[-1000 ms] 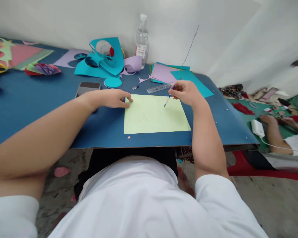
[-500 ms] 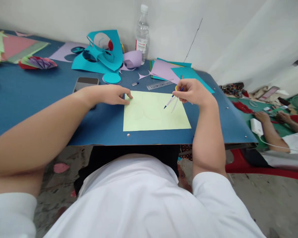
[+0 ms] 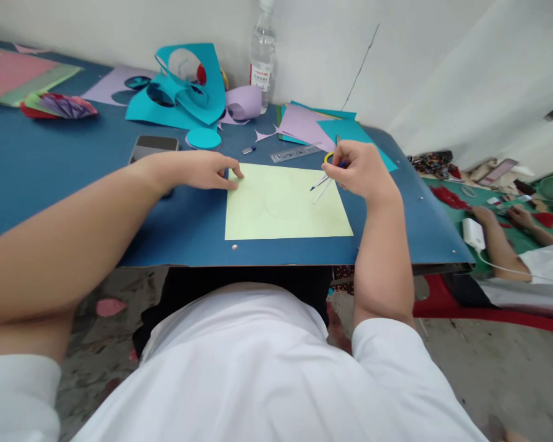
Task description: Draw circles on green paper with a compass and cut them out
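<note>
With our open left hand point(image 3: 205, 169), we are touching 1 corner of the pale-green rectangular paper sheet point(image 3: 281, 212) on the blue desk point(image 3: 188, 233), probably against slipping; our right hand point(image 3: 362, 169) is gripping a slim white-and-blue drawing tool point(image 3: 321, 180), tilting its tip over the sheet.

Near the wall point(image 3: 313, 55) stands a clear bottle point(image 3: 262, 55), a purple paper curl point(image 3: 245, 102) beside it, then heaped turquoise paper point(image 3: 209, 92). A phone point(image 3: 155, 145) lies on the blue desk point(image 3: 59, 153); down on the floor point(image 3: 502, 362), a pink scrap point(image 3: 110, 307).
</note>
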`<state>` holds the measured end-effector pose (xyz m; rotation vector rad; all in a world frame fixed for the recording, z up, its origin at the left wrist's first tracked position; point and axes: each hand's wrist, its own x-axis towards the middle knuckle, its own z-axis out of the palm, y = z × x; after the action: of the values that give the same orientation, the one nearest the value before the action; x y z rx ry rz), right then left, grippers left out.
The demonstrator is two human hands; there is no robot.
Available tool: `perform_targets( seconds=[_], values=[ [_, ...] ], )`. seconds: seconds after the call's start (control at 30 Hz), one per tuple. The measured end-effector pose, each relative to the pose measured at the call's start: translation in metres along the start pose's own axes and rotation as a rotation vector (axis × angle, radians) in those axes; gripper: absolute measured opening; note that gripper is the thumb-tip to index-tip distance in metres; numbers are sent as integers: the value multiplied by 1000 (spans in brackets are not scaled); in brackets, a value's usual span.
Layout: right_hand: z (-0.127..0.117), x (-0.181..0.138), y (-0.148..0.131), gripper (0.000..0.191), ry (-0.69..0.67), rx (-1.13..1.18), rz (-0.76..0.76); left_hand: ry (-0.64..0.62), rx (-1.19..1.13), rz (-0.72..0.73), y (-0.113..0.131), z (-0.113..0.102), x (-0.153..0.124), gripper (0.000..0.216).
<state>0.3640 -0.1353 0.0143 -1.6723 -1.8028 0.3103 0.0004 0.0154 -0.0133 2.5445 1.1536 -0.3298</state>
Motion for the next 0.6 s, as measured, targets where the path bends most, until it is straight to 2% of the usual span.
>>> perform_targets(
  seconds=[0.37,0.6],
  values=[
    [4,7,6,42,29,-79,-29,7,8,1,-1,1,3,76],
    [9,10,5,38,31,-126,-15,6,2,5,-3,2,5,82]
  ],
)
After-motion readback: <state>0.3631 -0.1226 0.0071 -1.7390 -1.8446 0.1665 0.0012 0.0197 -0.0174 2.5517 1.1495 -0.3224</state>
